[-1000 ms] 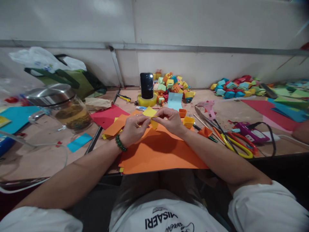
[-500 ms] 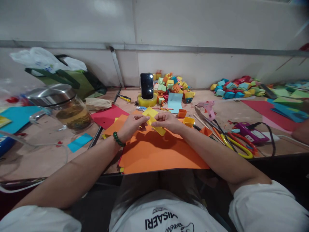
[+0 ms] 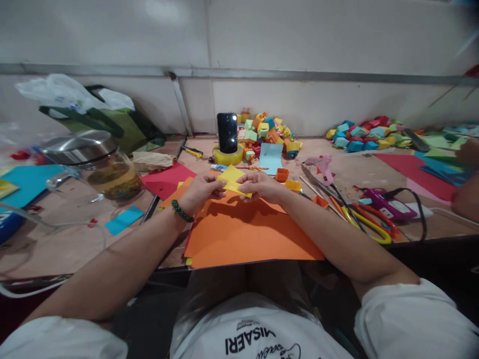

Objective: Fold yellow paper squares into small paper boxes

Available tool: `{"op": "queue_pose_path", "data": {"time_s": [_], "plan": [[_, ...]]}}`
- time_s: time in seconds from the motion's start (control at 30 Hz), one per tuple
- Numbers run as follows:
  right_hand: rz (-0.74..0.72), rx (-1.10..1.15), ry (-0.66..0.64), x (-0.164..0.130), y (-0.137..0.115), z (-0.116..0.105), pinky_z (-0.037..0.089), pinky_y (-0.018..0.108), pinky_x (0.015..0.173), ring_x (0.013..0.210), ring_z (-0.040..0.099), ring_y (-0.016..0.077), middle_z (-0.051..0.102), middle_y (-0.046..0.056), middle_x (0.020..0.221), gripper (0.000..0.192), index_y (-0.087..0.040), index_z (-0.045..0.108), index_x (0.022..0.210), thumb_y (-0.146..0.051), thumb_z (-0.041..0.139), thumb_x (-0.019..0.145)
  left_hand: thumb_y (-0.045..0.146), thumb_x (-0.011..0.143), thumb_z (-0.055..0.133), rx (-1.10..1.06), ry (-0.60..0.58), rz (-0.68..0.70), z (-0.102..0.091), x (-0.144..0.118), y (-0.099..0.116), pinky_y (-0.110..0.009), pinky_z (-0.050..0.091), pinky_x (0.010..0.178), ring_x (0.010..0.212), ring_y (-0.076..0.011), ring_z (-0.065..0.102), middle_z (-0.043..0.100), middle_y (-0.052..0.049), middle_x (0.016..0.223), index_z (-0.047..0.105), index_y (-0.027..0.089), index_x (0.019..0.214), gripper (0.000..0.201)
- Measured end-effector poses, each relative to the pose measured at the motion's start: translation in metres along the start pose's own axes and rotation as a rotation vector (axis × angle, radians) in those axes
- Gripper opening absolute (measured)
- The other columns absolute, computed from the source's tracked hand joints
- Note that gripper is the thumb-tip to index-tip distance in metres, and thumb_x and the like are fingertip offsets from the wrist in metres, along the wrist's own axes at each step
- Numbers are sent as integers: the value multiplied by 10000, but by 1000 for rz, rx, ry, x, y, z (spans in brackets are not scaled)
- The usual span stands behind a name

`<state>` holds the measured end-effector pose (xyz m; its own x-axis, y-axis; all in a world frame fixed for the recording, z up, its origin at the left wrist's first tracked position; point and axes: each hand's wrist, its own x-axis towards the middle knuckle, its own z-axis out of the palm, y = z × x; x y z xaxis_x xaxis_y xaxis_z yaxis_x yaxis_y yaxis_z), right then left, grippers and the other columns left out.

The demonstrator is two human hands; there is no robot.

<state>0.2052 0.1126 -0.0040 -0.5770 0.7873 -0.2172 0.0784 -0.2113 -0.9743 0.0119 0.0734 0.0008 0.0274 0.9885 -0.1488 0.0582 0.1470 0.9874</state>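
Observation:
Between my two hands is a small piece of yellow paper [image 3: 232, 178], held a little above the orange sheets. My left hand [image 3: 205, 191], with a green bead bracelet at the wrist, pinches its left edge. The fingers of my right hand [image 3: 264, 187] grip its right side. Below lies a stack of large orange paper [image 3: 250, 234]. Just right of my right hand are an orange folded paper box [image 3: 282, 175] and a yellow one [image 3: 293, 186]. A light blue paper [image 3: 271, 157] leans behind, by a heap of folded paper cubes [image 3: 265, 130].
A glass jug [image 3: 108, 174] stands on the left near a blue paper strip [image 3: 124, 221]. A phone [image 3: 227, 132] rests on a tape roll [image 3: 226, 157]. To the right are a pink glue gun [image 3: 322, 168], yellow-handled scissors [image 3: 370, 232] and another person's arm [image 3: 466, 199].
The yellow paper has been turned and now lies flatter between my fingers, with my hands slightly farther apart. At the far right, another person's hand has come into view.

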Motion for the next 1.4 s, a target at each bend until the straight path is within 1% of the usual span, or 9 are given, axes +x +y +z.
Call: {"op": "queue_pose_path", "data": {"time_s": [0.2,0.43,0.63,0.8,0.9,1.1,1.23,1.3,1.4], "plan": [[57,4,-26,-2,-2,1,513,172,459,474,622,93,648,-36,577,299,-161,564,879,-100,770,670,190,598,793,-59,-129,-140,1,-1,-3,-189,499,519,480,-70,558,606,30,565,624,133,785,258],[20,-33,-7,2,3,-8,507,196,473,515,618,101,662,-14,632,371,-162,568,887,-155,820,616,207,547,829,-21,-114,-42,-2,0,-5,-189,467,517,490,-70,560,601,41,586,620,138,808,342],[-174,-31,174,10,8,-12,449,183,508,523,539,63,591,-61,578,326,-167,569,794,-167,804,568,262,528,835,8,-108,34,-2,-1,-3,-196,464,533,498,-63,554,582,62,603,571,154,759,367],[-313,-108,200,9,10,-10,452,217,568,559,537,75,588,-63,593,314,-172,570,831,-232,770,597,282,540,824,77,-142,-12,-1,-3,-2,-193,459,538,514,-68,557,587,40,592,628,127,715,305],[-271,-109,188,7,9,-7,480,231,563,580,570,90,569,-70,623,370,-185,568,914,-267,776,619,292,548,814,89,-120,10,-1,-2,-2,-191,457,534,514,-68,550,592,29,584,626,125,660,276],[-229,-58,151,6,9,-8,514,232,540,501,579,90,465,-117,531,416,-177,551,937,-128,786,597,291,549,813,62,-94,-9,-1,0,-4,-193,464,513,513,-75,552,604,24,594,622,129,706,296],[-81,-23,116,4,5,-12,542,239,531,500,590,91,556,-68,582,351,-166,572,898,-120,786,624,309,587,798,127,-136,-19,0,-2,-7,-202,443,485,503,-94,558,609,19,600,606,140,795,329],[-37,-58,122,3,4,-12,533,224,500,489,586,86,605,-38,622,304,-169,569,870,-124,774,651,334,635,769,240,-136,27,1,-3,-9,-201,405,465,493,-103,544,614,15,607,613,150,885,347],[-26,-194,162,3,5,-12,478,195,434,465,573,90,608,-31,605,252,-181,543,845,-106,727,689,384,726,699,585,-80,169,5,-5,-12,-222,378,481,506,-124,522,594,5,610,651,164,980,340]]}}
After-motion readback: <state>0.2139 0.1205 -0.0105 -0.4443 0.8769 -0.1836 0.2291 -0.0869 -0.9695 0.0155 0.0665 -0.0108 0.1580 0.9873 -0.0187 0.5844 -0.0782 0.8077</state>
